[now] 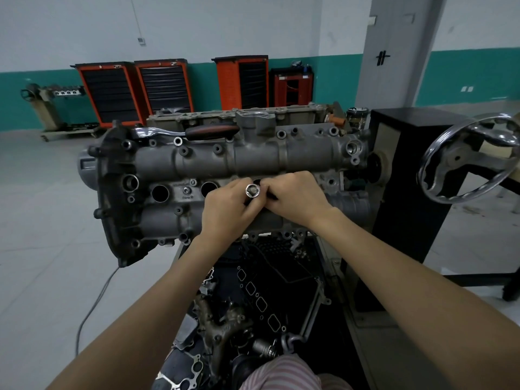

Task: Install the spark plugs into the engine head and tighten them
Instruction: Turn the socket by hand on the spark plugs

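Above the engine head (225, 161), both hands (233, 204) pinch socket (252, 190).

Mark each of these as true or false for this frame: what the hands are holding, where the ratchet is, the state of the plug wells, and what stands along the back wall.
1. Both hands, left hand and right hand, meet at a socket over the engine head. True.
2. The ratchet is in the right hand. False: it lies on top of the engine head, untouched.
3. Two plug wells left of the hands are open. True.
4. The tool cabinets along the wall are blue. False: they are orange and black.
5. A handwheel stands at right. True.
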Demonstrator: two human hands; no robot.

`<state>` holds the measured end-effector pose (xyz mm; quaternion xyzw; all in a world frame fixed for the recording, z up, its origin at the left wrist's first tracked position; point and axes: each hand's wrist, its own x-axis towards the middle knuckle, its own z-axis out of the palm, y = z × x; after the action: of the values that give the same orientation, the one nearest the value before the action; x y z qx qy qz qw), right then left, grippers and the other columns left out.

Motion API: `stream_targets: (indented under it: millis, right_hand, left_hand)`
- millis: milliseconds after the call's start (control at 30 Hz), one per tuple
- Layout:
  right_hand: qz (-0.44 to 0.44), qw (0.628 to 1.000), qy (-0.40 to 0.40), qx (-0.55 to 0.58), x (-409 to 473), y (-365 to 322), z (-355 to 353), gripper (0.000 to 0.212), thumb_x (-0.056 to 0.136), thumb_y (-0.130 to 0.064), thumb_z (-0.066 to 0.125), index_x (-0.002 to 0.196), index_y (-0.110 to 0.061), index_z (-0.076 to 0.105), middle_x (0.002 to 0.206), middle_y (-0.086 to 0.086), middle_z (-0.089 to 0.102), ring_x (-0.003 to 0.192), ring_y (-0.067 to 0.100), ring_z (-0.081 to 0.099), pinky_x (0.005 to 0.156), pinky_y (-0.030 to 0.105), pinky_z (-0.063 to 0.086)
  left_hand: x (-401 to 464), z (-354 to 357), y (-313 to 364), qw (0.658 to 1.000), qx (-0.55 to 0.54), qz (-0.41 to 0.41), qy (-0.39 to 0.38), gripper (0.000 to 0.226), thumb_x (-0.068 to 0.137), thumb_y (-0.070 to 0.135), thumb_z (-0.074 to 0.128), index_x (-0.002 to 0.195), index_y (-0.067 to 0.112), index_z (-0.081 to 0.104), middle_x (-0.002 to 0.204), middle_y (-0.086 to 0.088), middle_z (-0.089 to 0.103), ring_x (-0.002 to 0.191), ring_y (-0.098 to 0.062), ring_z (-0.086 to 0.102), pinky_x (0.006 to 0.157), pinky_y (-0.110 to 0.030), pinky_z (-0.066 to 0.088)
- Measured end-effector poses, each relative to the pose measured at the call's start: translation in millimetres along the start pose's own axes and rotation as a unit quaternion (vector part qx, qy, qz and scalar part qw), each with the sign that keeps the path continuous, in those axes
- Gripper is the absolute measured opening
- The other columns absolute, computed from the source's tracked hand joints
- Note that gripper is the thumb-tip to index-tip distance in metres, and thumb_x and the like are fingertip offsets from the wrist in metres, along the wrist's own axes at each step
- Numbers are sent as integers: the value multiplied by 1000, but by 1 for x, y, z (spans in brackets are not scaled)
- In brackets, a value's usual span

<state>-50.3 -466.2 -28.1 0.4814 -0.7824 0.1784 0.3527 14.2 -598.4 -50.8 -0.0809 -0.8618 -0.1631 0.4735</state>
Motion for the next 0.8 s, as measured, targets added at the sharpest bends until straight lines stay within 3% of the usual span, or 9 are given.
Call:
stream_targets:
  millis: [100, 200, 367, 500, 600, 800]
  right_hand:
    - [21, 999, -26, -23, 3, 2, 3, 17, 80, -26, 57, 78, -10, 55, 67, 8, 65, 64, 33, 62, 51, 28, 28]
    - [10, 999, -30, -36, 3, 3, 6, 18, 80, -27, 55, 84, -9, 55, 68, 7, 65, 64, 33, 61, 50, 28, 27]
    - [-8, 1000, 17, -7, 1, 2, 2, 14, 71, -14, 64, 62, -6, 57, 50, 10, 59, 42, 31, 55, 42, 25, 29]
    - [12, 1000, 9, 12, 1, 1, 2, 19, 68, -9, 71, 57, -6, 56, 50, 14, 59, 43, 33, 55, 42, 30, 36]
    - [11, 1000, 12, 10, 0, 1, 1, 17, 71, -14, 67, 61, -6, 56, 52, 12, 60, 46, 33, 57, 44, 29, 33]
    - [4, 999, -23, -32, 1, 2, 4, 22, 78, -27, 59, 84, -7, 52, 68, 7, 65, 62, 34, 60, 50, 29, 26]
  left_hand:
    - [0, -1, 2, 1000, -13, -3, 2, 38, 86, 36, 41, 66, 4, 45, 58, -2, 44, 48, -25, 47, 45, -30, 30]
    - [-1, -2, 3, 1000, -23, -1, 3, 35, 86, 35, 41, 69, 3, 44, 63, 1, 41, 49, -23, 45, 47, -28, 28]
    - [-2, -1, 2, 1000, -18, -14, 5, 37, 84, 39, 46, 66, 6, 45, 58, 3, 42, 49, -20, 45, 46, -28, 30]
    - [0, 1, -1, 1000, -23, -9, 15, 44, 85, 41, 49, 59, 5, 51, 53, 0, 46, 48, -18, 45, 45, -32, 34]
    - [-2, 1, -3, 1000, -15, 13, 8, 42, 89, 38, 46, 67, 6, 61, 60, 0, 56, 53, -17, 52, 48, -30, 36]
    - [-3, -1, -1, 1000, -20, 20, 6, 36, 89, 33, 42, 72, 3, 52, 66, -2, 50, 53, -20, 49, 44, -35, 37]
